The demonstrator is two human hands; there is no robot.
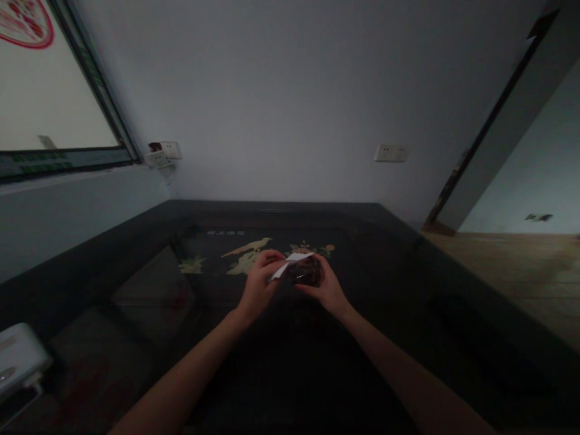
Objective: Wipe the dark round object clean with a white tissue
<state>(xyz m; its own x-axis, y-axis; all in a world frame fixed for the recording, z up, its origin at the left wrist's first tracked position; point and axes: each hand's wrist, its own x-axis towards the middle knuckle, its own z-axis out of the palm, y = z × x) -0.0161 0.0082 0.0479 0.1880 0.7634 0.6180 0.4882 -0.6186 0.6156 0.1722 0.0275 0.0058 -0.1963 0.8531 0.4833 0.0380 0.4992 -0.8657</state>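
Both of my hands meet over the middle of a dark glossy table [399, 290]. My left hand [258, 284] is closed, pinching a small white strip of paper [290, 263] by its left end. My right hand [327, 285] is closed around a small dark round object [306, 273], which I cannot identify in the dim light. The white strip lies across the top of that dark object, between the two hands. Beneath the hands the tabletop bears a painted bird-and-flower motif [247, 257].
A white device [18, 357] sits at the table's near left corner. A window [49, 90] fills the left wall, with wall sockets [164, 153] in the corner and another socket [390, 153] on the back wall. A doorway and wooden floor [521, 266] lie to the right.
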